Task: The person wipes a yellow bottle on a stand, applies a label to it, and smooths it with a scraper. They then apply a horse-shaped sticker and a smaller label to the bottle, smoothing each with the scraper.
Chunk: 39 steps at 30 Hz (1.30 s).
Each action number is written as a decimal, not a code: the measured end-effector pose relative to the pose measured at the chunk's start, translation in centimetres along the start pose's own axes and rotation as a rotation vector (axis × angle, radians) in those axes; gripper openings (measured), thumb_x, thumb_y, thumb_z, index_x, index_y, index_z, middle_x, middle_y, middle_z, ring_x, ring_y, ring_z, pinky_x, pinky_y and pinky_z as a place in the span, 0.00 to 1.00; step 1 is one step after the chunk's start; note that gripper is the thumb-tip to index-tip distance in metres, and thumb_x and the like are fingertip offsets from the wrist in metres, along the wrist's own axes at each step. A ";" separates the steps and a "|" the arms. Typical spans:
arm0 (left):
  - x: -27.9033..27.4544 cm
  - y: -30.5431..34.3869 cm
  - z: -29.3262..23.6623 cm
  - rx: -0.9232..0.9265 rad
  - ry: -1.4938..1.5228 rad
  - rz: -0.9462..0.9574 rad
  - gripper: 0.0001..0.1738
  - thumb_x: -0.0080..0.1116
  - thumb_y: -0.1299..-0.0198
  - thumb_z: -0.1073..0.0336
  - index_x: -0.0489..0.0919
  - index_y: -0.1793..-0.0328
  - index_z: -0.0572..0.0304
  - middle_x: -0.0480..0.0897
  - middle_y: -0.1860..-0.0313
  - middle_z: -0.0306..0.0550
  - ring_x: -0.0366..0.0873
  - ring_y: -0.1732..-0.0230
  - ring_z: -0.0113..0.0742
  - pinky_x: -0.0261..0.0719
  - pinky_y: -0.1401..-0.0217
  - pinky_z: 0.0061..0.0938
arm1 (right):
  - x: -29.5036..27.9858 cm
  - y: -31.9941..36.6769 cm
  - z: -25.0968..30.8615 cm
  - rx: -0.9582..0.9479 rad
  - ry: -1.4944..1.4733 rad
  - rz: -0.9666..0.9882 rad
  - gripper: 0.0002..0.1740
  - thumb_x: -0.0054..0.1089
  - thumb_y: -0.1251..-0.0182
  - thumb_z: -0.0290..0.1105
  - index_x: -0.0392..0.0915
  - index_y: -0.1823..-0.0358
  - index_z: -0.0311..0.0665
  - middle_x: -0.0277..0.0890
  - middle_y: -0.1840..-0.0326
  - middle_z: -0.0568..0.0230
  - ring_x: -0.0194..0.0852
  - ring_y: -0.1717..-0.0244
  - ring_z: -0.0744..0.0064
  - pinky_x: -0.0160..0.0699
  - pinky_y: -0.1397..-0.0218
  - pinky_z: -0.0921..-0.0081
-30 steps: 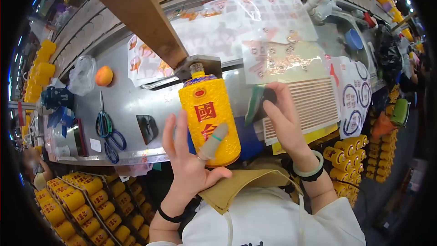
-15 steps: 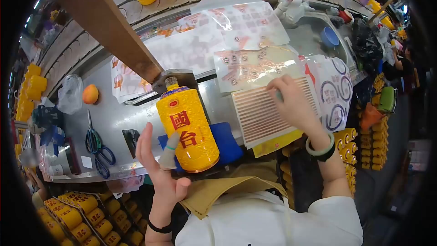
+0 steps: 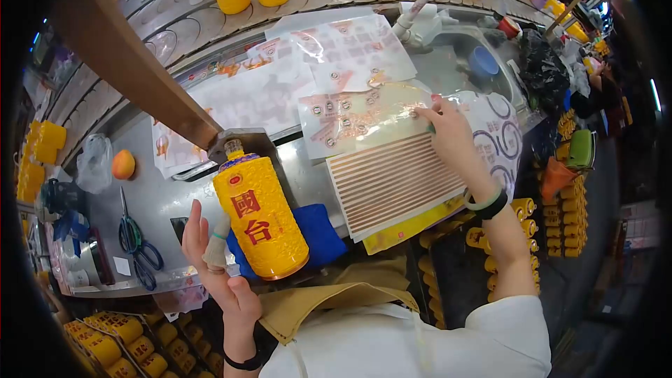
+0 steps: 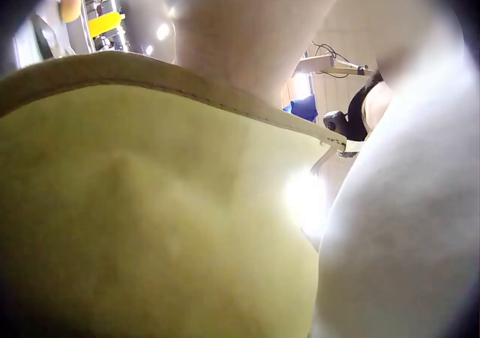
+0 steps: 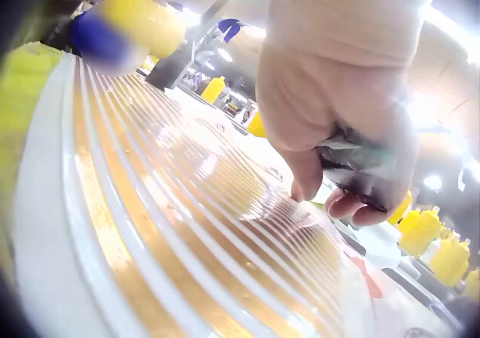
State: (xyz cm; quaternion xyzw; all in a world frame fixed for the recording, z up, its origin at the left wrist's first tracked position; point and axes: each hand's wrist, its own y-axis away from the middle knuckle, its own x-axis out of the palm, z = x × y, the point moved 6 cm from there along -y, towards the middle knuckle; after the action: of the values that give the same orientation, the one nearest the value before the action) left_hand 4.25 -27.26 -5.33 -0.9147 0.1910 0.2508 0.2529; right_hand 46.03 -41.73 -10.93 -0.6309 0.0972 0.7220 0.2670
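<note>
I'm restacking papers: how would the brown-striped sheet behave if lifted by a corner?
The brown-striped sheet would probably be light and droop, as its edge looks thin. It may feel slippery, given the glare along its stripes.

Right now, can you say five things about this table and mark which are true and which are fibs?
1. The big bottle is yellow with red writing. True.
2. The left hand's fingers grip the bottle. False: they are open beside it.
3. The round fruit sits in a blue bowl. False: it's on the metal table.
4. Scissors lie on the table too. True.
5. The right hand is empty. False: it holds a dark piece.
</note>
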 end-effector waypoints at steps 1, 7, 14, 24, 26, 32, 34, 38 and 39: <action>0.1 -0.1 -0.1 0.002 0.001 -0.001 0.50 0.26 0.24 0.26 0.76 0.27 0.65 0.60 0.17 0.62 0.58 0.17 0.55 0.53 0.16 0.52 | 0.0 -0.5 -0.7 0.000 0.001 -0.003 0.24 0.55 0.37 0.20 0.86 0.44 0.52 0.74 0.52 0.54 0.78 0.50 0.53 0.74 0.47 0.59; 0.2 -0.5 -0.6 0.000 0.011 -0.045 0.50 0.27 0.24 0.27 0.76 0.28 0.69 0.62 0.17 0.62 0.61 0.18 0.53 0.54 0.16 0.49 | 0.4 -6.4 -5.4 0.060 -0.187 0.024 0.13 0.64 0.35 0.27 0.86 0.50 0.43 0.77 0.51 0.51 0.80 0.51 0.46 0.79 0.48 0.58; 0.2 -0.7 -0.9 -0.008 -0.001 -0.083 0.50 0.28 0.23 0.28 0.76 0.29 0.72 0.63 0.18 0.62 0.65 0.21 0.51 0.56 0.18 0.45 | 2.1 -9.8 1.7 -0.156 -0.280 0.026 0.11 0.70 0.36 0.33 0.87 0.53 0.43 0.78 0.60 0.56 0.79 0.55 0.53 0.78 0.50 0.62; -0.9 -1.1 -0.7 0.029 -0.075 -0.111 0.46 0.29 0.21 0.32 0.74 0.28 0.72 0.63 0.19 0.65 0.65 0.20 0.54 0.61 0.20 0.47 | -3.0 -9.1 -3.4 -0.047 -0.444 -0.113 0.07 0.69 0.34 0.34 0.87 0.58 0.41 0.84 0.62 0.61 0.82 0.59 0.66 0.77 0.53 0.69; -0.9 -1.1 0.3 0.036 -0.034 -0.157 0.46 0.27 0.21 0.32 0.74 0.28 0.71 0.63 0.18 0.63 0.65 0.20 0.53 0.61 0.20 0.43 | -7.3 -6.2 -7.6 0.137 -0.394 -0.133 0.09 0.69 0.34 0.34 0.87 0.57 0.38 0.86 0.66 0.61 0.80 0.65 0.70 0.77 0.55 0.72; -1.4 -2.0 2.4 0.064 0.022 -0.153 0.45 0.26 0.20 0.33 0.72 0.22 0.67 0.62 0.16 0.58 0.60 0.16 0.51 0.53 0.14 0.44 | -15.3 9.1 -25.2 0.704 0.189 -0.252 0.11 0.66 0.34 0.38 0.88 0.57 0.40 0.88 0.57 0.47 0.88 0.51 0.45 0.84 0.48 0.56; -1.6 -2.4 2.3 0.095 0.039 -0.135 0.47 0.26 0.20 0.32 0.72 0.24 0.71 0.62 0.16 0.59 0.60 0.16 0.51 0.55 0.14 0.45 | -14.4 14.0 -30.8 0.804 0.253 -0.211 0.11 0.65 0.32 0.38 0.88 0.56 0.41 0.88 0.55 0.46 0.86 0.48 0.42 0.84 0.46 0.52; -3.8 -3.1 9.7 0.142 0.109 -0.116 0.50 0.30 0.23 0.28 0.72 0.25 0.73 0.61 0.16 0.61 0.59 0.16 0.52 0.56 0.14 0.43 | -13.8 17.3 -32.3 0.970 0.373 -0.159 0.11 0.66 0.35 0.37 0.89 0.56 0.39 0.87 0.53 0.45 0.86 0.47 0.43 0.83 0.42 0.52; -3.8 -3.3 10.1 0.144 0.108 -0.127 0.50 0.30 0.23 0.28 0.72 0.25 0.73 0.61 0.16 0.61 0.59 0.16 0.52 0.56 0.14 0.43 | -13.1 17.4 -32.2 1.020 0.332 -0.144 0.12 0.67 0.34 0.37 0.88 0.55 0.39 0.87 0.53 0.45 0.85 0.46 0.43 0.83 0.41 0.51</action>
State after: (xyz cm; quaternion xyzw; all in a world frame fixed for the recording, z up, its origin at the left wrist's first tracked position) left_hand -0.90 -18.18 -9.52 -0.9167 0.1637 0.1701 0.3225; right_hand 65.64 -75.10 -7.69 -0.5318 0.4327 0.4537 0.5694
